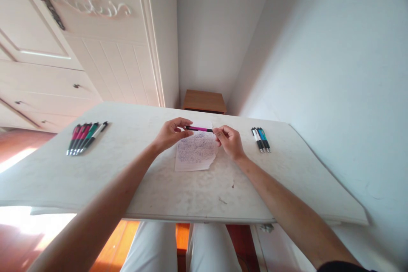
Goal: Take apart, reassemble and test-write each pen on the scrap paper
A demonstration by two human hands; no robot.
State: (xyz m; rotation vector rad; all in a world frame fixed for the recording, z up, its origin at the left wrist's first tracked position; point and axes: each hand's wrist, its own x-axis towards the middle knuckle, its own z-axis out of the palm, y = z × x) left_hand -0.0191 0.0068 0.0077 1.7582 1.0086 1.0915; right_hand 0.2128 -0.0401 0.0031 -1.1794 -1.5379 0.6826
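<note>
A magenta pen with black ends is held level above the sheet of paper. My right hand pinches its right end between thumb and fingers. Around the other end curl the fingers of my left hand, the thumb below the pen and the forefinger above it; the exact contact there is hard to see. Beneath the pen lies the paper, covered in dense scribbles and torn along its right edge.
Several pens, pink, green and white, lie in a row at the table's left. A second group of pens, white and blue, lies at the right. The white table stands beside a wall, with a cabinet at the left and a wooden stand behind.
</note>
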